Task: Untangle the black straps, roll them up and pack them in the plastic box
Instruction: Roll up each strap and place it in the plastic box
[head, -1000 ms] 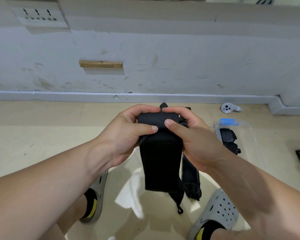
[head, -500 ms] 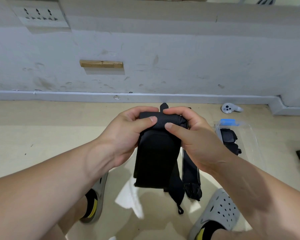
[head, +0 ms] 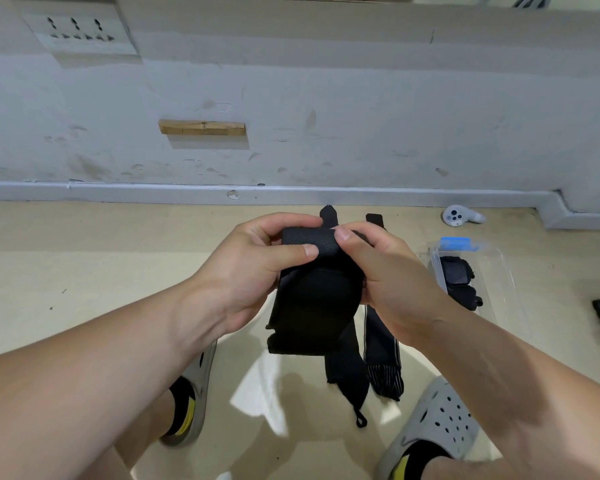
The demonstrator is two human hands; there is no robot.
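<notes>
1. A wide black strap is held in the air to the left of the plastic box, between both hands and clear of the floor.
2. Its top end is turned over into a short, tight roll, where the fabric shows a fine mesh-like weave. Below the roll the band hangs broad, flat and matte. It looks doubled near its straight lower edge.
3. The left hand grips the roll's left side, with the thumb laid across the front and the fingers curled behind.
4. The right hand grips the right side, with the thumb tip pressed on the roll and the fingers curled round the back.
5. Two more straps lie on the floor, left of the box and nearer the person. The striped strap has pale edge lines and a striped end. Just to its left, the looped strap is plain and ends in a small loop.
6. The box is clear, with a blue clasp at its far end. Black rolled straps sit inside it.
7. A white controller lies beyond the box, by the foot of the wall.
</notes>
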